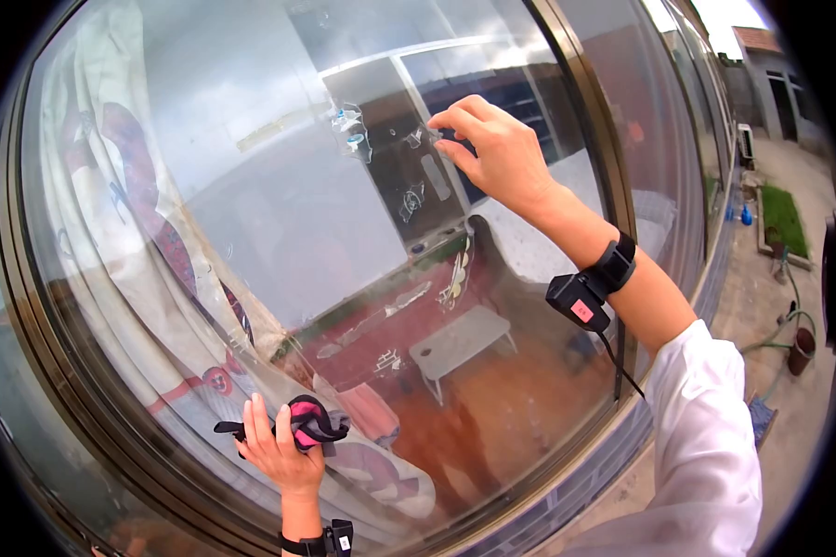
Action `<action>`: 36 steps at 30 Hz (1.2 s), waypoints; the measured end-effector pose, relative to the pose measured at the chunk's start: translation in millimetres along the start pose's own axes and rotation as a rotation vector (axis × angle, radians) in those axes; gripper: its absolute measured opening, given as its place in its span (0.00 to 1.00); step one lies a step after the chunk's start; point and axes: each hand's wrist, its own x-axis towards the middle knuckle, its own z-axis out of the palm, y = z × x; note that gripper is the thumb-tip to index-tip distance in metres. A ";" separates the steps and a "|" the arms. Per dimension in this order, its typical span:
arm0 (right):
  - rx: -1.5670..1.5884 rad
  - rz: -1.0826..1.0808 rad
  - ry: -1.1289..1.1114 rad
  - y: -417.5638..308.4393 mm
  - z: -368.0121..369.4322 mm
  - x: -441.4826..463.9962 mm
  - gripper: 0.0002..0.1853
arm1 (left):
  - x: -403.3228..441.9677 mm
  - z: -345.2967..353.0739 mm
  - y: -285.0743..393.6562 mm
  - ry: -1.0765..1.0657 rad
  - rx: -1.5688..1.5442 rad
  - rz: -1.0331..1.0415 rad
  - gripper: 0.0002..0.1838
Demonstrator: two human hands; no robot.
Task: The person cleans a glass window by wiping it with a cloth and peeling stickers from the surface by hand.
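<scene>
A large window pane [279, 223] fills the view, with remnants of clear stickers [351, 132] on its upper part. My right hand [492, 148] is raised at the upper middle, thumb and forefinger curled towards each other beside a small clear scrap [420, 136]; whether they grip it is too small to tell. Low on the pane, my left hand [283, 450] has its fingers pointing up, with a bunched black and pink cloth [314, 422] against the palm and thumb. Both wrists wear black straps with small boxes.
Brown metal frames [611, 176] edge the pane. Behind the glass are a patterned curtain [144, 278] and a small white table [460, 342]. Outside at right stand a grass patch [785, 221], a green hose [808, 320] and a brown pot [802, 353].
</scene>
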 end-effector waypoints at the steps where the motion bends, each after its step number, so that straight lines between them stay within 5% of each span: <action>1: -0.033 -0.101 0.108 -1.7 1.7 -3.7 0.07 | 1.0 0.2 0.2 0.005 0.001 0.000 0.23; 19: 0.022 -0.064 0.239 -3.2 15.2 -25.6 0.09 | -1.1 1.7 -1.1 -0.002 0.022 -0.008 0.23; 21: 0.171 0.136 0.185 -4.0 13.8 -24.3 0.07 | -2.0 2.0 -1.8 -0.005 0.023 -0.008 0.23; 28: 0.128 0.080 0.173 2.7 12.8 -23.6 0.08 | -0.5 1.8 -0.9 0.003 0.025 -0.003 0.21; 33: 0.245 0.225 0.116 -1.8 5.5 -14.4 0.05 | -0.2 1.6 -1.0 0.008 0.032 0.007 0.21; 36: 0.101 -0.003 0.202 0.8 11.5 -18.6 0.06 | -0.4 2.3 -0.9 0.013 0.031 0.005 0.21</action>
